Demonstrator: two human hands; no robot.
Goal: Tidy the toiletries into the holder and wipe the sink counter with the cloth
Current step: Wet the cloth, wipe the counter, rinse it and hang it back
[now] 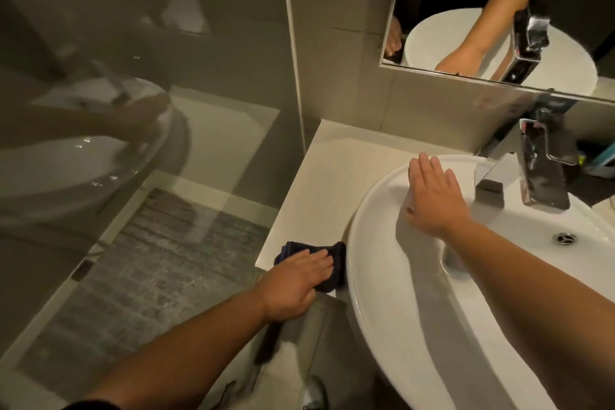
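- Pressing down on the dark cloth [319,265], the left hand [294,286] lies flat with fingers spread over it, not clenched.
- That cloth sits bunched at the near edge of the pale counter [319,176], touching the white sink [399,326].
- Palm down, fingers straight and together, the right hand [432,196] rests on the basin's far rim, beside the chrome tap [535,170], holding nothing.
- Both hands stay well apart.
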